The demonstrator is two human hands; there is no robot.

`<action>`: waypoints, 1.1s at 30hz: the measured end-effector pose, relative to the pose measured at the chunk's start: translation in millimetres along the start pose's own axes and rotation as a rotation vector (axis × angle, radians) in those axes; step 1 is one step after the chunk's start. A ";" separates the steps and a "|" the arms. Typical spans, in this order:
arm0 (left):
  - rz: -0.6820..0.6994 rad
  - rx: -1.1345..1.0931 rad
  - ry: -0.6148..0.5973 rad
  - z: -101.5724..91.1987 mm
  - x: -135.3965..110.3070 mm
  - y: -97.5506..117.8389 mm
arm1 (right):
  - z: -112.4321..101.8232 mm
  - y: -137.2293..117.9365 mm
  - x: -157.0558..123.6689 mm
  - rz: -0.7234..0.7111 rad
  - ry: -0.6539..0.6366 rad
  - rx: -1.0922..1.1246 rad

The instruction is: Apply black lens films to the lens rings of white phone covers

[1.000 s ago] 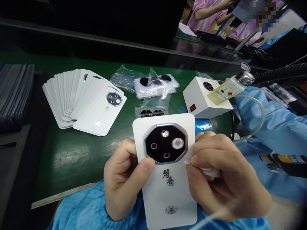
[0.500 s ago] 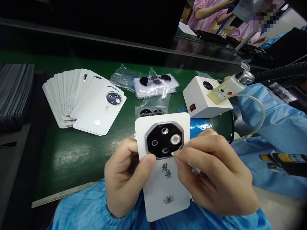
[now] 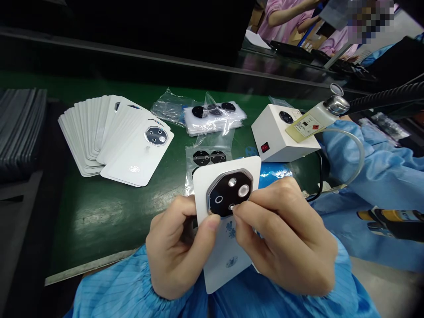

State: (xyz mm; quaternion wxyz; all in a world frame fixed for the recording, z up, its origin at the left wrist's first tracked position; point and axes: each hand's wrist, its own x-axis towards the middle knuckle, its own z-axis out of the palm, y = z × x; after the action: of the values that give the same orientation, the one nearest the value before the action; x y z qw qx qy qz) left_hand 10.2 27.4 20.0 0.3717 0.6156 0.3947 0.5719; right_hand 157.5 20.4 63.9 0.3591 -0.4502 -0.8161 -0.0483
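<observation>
Panel of smooth matte white, round-cornered, is held up, tilted, between my two hands above the lap; its glossy black octagonal window has a silvery bevelled rim; beyond it I see fanned white panels and crinkled clear bags on the green tabletop; my left hand has its fingers clamped on the panel's edge, thumb in front by the rim; my right hand has its fingers pressed together, pinching a tiny white scrap at the window's lower part; both hands angle inward, right knuckles raised.
</observation>
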 end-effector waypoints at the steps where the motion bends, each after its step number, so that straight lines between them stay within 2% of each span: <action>1: -0.005 0.004 -0.001 0.0 -0.1 0.5 | 0.1 0.3 0.3 -0.007 -0.008 -0.001; 7: -0.110 -0.016 0.029 3.8 -1.9 4.7 | 1.0 0.5 2.4 -0.038 -0.002 0.016; 14: -0.112 -0.041 0.051 6.5 -1.8 6.9 | 3.5 0.4 2.5 -0.030 0.027 -0.032; 17: -0.154 -0.067 0.062 6.8 -2.4 8.7 | 1.9 1.0 3.3 -0.021 0.060 -0.022; 21: -0.278 -0.206 0.101 6.3 -2.8 10.2 | -4.5 2.1 4.3 -0.003 0.055 0.080; 25: -0.364 -0.347 0.121 5.3 -1.6 10.8 | -9.7 2.8 4.7 0.099 0.083 0.215; 27: -0.404 -0.373 0.117 4.8 -1.0 11.6 | -11.7 3.2 5.0 0.112 0.035 0.255; 29: -0.431 -0.391 0.109 4.6 -0.7 12.4 | -13.2 3.8 4.9 0.102 -0.017 0.277; 33: -0.439 -0.422 0.105 5.1 -1.2 12.8 | -13.4 3.7 2.9 0.146 0.026 0.307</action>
State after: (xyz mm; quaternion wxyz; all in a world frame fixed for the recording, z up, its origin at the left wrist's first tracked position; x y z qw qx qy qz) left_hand 16.0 21.0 30.8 0.5853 0.3944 0.4094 0.5782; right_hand 166.7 19.2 74.7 0.4368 -0.4473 -0.7744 0.0972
